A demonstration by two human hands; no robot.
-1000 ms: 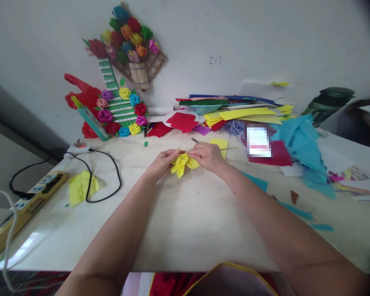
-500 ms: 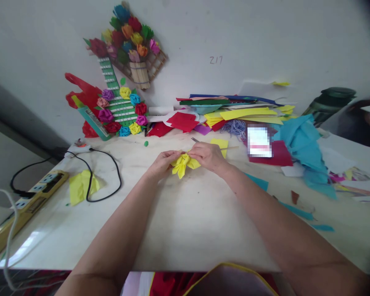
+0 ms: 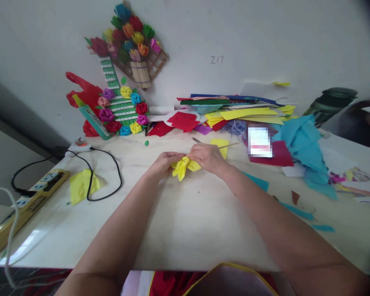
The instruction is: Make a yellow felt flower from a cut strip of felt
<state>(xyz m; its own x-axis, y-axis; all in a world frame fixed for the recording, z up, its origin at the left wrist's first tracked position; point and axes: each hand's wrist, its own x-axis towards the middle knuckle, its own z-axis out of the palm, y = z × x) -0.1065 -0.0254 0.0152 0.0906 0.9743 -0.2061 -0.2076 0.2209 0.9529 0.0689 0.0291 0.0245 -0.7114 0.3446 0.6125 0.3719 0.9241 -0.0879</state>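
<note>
A crumpled yellow paper piece (image 3: 182,167) is held between both hands over the middle of the pale table (image 3: 179,218). My left hand (image 3: 163,163) pinches its left side with curled fingers. My right hand (image 3: 207,157) is closed on its right side. A thin wooden stick (image 3: 228,145) pokes out from behind my right hand toward the right, and I cannot tell whether the hand holds it. A flat yellow paper sheet (image 3: 220,145) lies just behind my right hand.
Coloured paper sheets (image 3: 234,113) pile up at the back. Blue paper (image 3: 302,148) lies to the right. A paper-flower decoration (image 3: 120,111) leans on the wall at the left. A power strip (image 3: 27,197), a black cable (image 3: 107,172) and a yellow scrap (image 3: 82,186) lie left.
The hands and the yellow paper have barely shifted. The wooden stick now shows a little more behind my right hand.
</note>
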